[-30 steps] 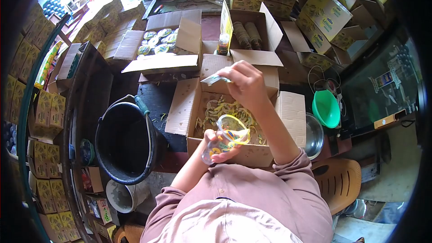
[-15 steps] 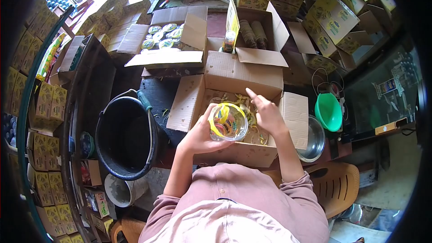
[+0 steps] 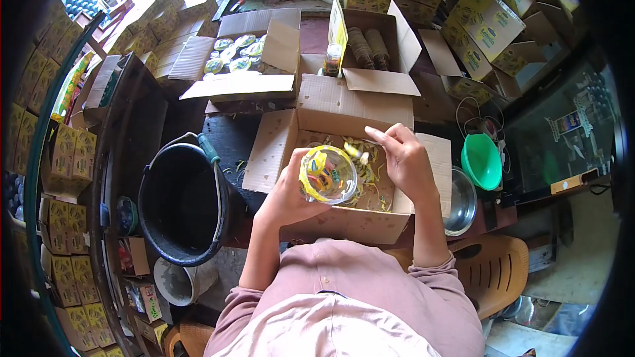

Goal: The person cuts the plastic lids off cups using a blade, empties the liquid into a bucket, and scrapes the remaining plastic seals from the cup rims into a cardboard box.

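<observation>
My left hand is wrapped round a clear plastic tub with a yellow rim and coloured print, tilted so its round end faces me. Apart from the tub, to its right, my right hand hangs over the open cardboard box. Its index finger stretches out to the left while the other fingers bend, and I see nothing in them. Yellow and pale strips lie scattered on the box floor. One brighter yellow-and-white piece shows between the tub and my right hand.
A black bucket stands left of the box. To the right are a metal bowl and a green basin. Behind sit a carton of lidded cups and another carton with stacked cylinders and a small jar.
My right hand has drawn back to the right, away from the tub. My left hand has shifted slightly left with the tub. The yellow-and-white piece shows more plainly over the box.
</observation>
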`<state>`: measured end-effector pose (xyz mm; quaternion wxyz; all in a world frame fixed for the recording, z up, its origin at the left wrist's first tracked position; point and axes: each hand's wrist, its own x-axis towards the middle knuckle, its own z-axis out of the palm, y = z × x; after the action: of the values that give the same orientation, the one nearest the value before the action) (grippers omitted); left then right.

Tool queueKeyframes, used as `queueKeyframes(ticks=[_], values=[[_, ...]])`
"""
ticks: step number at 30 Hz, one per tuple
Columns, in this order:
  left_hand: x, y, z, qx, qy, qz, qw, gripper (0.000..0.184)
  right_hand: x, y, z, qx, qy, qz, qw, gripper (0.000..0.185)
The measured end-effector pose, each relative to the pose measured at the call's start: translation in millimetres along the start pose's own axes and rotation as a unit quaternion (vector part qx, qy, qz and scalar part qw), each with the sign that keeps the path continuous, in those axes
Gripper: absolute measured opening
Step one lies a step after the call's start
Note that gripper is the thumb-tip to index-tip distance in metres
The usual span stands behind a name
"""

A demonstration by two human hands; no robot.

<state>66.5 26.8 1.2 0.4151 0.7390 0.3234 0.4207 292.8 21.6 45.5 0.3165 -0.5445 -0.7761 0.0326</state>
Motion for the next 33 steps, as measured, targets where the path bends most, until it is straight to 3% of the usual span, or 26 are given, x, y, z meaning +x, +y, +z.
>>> queueKeyframes(ticks=[5, 8, 12, 33], values=[[-2, -7, -4, 0.005, 0.007, -0.003, 1.000, 0.073, -2, 4, 8, 0.000, 0.041, 0.000, 0.999, 0.038], [-2, 2, -2, 0.015, 0.014, -0.009, 1.000, 0.072, -4, -5, 6, 0.065, 0.130, -0.040, 0.989, 0.030], [-2, 6, 0, 0.046, 0.020, 0.005, 0.999, 0.072, -3, -10, -4, 0.025, 0.173, -0.173, 0.969, 0.025], [-3, 38, -2, 0.066, 0.025, 0.031, 0.997, 0.069, -3, -20, 8, -0.039, 0.140, -0.280, 0.949, 0.025]])
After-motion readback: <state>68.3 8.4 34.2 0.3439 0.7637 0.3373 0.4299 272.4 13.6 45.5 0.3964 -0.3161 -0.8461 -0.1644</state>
